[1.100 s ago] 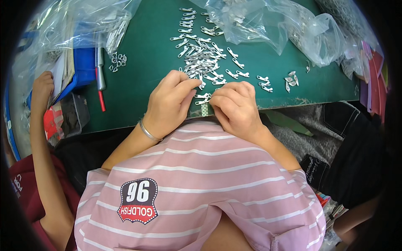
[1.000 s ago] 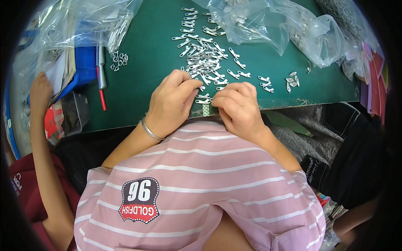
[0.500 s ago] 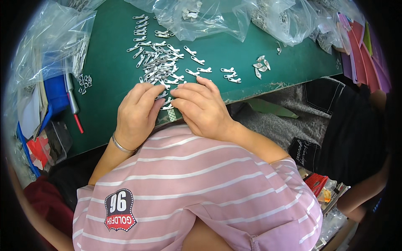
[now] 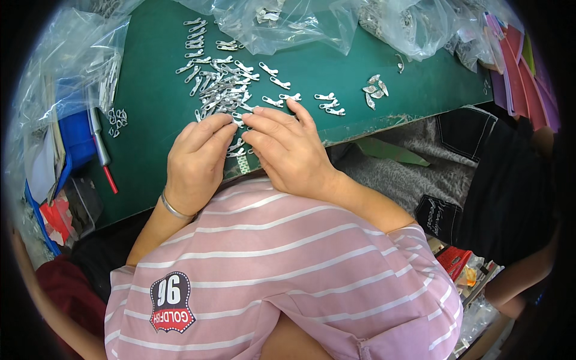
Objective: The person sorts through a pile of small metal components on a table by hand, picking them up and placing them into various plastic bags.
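- Metal clips [image 4: 223, 90]: small and silvery, they lay heaped on the green mat [image 4: 336, 66], just beyond both hands; a few lay under the fingertips at the heap's near edge.
- Left hand [image 4: 195, 162]: rested on the mat knuckles up, fingers curled, fingertips at a clip between the two hands; whether it pinched the clip could not be told. A thin bangle [image 4: 174, 210] circled the wrist.
- Right hand [image 4: 288, 147]: lay beside the left, fingertips meeting it at the same clip, index finger stretched toward the loose clips; its hold likewise could not be told.
- Loose clips [image 4: 327, 103]: scattered singly right of the heap, with a small cluster [image 4: 375, 90] farther right.
- Plastic bags [image 4: 312, 21]: clear and crumpled, along the mat's far edge.
- Red-tipped pen [image 4: 102, 150]: lay at the mat's left, beside a blue box [image 4: 75, 138].
- Striped pink shirt [image 4: 270, 270]: filled the foreground.
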